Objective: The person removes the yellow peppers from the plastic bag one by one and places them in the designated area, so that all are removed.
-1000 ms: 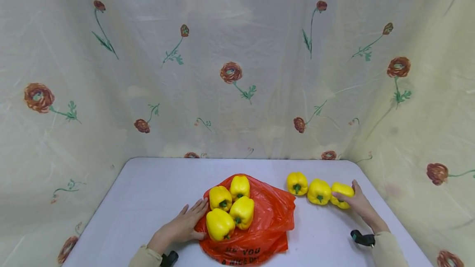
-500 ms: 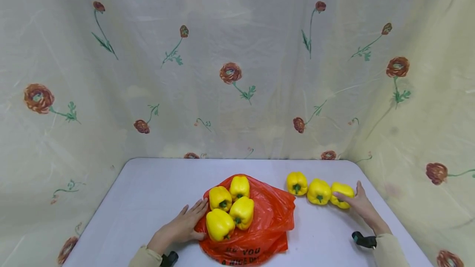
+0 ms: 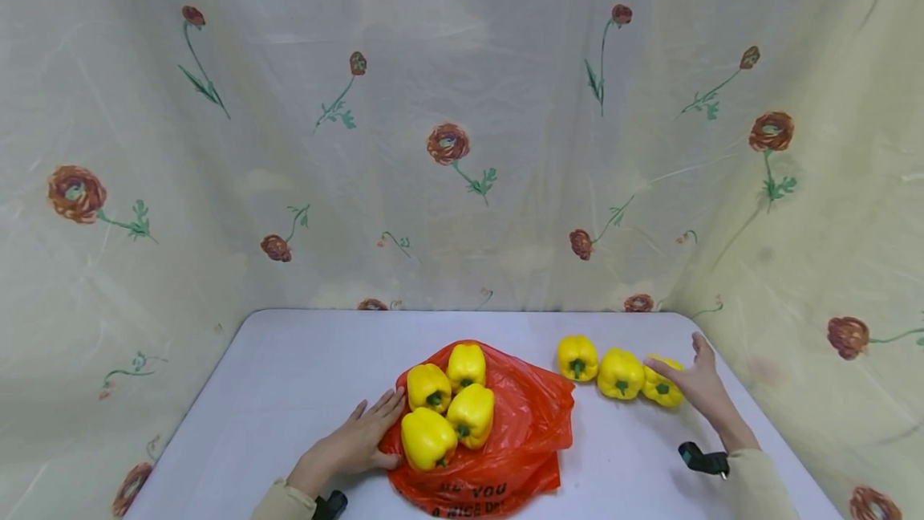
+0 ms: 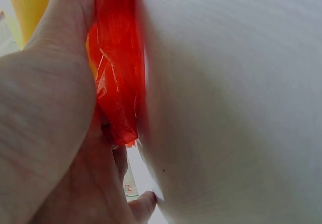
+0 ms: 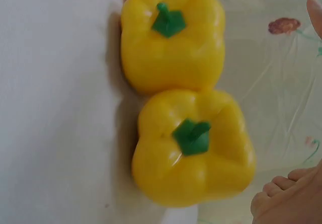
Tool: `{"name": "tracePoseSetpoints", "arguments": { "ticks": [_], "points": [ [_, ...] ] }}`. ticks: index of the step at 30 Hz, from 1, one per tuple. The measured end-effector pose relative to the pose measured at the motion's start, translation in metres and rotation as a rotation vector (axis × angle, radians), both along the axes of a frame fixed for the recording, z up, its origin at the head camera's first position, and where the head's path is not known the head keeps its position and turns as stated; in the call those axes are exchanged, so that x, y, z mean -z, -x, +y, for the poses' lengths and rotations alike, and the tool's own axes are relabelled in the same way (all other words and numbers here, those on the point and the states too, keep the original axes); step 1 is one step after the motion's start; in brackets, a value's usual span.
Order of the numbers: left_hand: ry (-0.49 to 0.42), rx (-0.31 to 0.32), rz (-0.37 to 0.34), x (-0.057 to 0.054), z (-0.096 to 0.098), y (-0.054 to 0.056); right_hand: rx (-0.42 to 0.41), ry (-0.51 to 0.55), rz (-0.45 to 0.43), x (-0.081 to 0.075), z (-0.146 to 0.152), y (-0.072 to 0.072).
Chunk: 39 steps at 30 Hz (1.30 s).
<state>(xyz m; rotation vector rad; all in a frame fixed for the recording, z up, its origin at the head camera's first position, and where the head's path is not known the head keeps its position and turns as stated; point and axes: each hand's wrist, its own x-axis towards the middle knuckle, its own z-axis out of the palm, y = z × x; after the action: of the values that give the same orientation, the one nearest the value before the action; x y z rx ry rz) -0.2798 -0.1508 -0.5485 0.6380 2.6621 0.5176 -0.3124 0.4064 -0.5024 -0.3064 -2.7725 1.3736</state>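
Yellow bell peppers with green stems lie in two groups. Several of them, such as the front one [image 3: 429,440], are clustered on the left part of a flattened red plastic bag [image 3: 523,424]. My left hand [image 3: 362,436], fingers spread and straight, rests against the bag's left edge; the left wrist view has red film [image 4: 116,68] beside the thumb. Three more peppers stand in a row to the right of the bag. Over the rightmost pepper [image 3: 662,388] hovers my right hand [image 3: 703,387], thumb and fingers apart. That pepper [image 5: 193,153] shows a gap from the fingers [image 5: 284,191] in the right wrist view.
The middle pepper [image 3: 621,374] and the left pepper [image 3: 577,358] of the row stand at the back right of the white table [image 3: 303,359]. A floral curtain [image 3: 505,223] surrounds the table at the back and sides. Dark devices [image 3: 702,458] are strapped to the wrists.
My right hand has come away from the rightmost pepper, its fingers lifting and spreading. That pepper has turned so its stem faces forward. The left hand and bag stay put.
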Motion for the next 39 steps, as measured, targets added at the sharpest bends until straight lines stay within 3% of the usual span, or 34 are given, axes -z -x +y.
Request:
{"name": "tracePoseSetpoints", "arguments": {
  "ticks": [14, 24, 33, 39],
  "points": [
    [0.002, 0.000, 0.005, -0.002, 0.000, 0.001, -0.135, 0.020, 0.134, -0.031, -0.061, -0.002],
    [0.001, 0.000, 0.003, -0.002, 0.001, 0.000, -0.245, 0.102, 0.195, -0.036, -0.112, -0.004],
    [0.005, 0.000, 0.002, -0.002, 0.002, -0.001, -0.300, 0.146, 0.123, -0.037, -0.151, -0.013],
    [0.010, -0.008, -0.005, -0.002, 0.001, 0.000, -0.376, 0.128, 0.145, -0.041, -0.175, -0.019]
  ]
}}
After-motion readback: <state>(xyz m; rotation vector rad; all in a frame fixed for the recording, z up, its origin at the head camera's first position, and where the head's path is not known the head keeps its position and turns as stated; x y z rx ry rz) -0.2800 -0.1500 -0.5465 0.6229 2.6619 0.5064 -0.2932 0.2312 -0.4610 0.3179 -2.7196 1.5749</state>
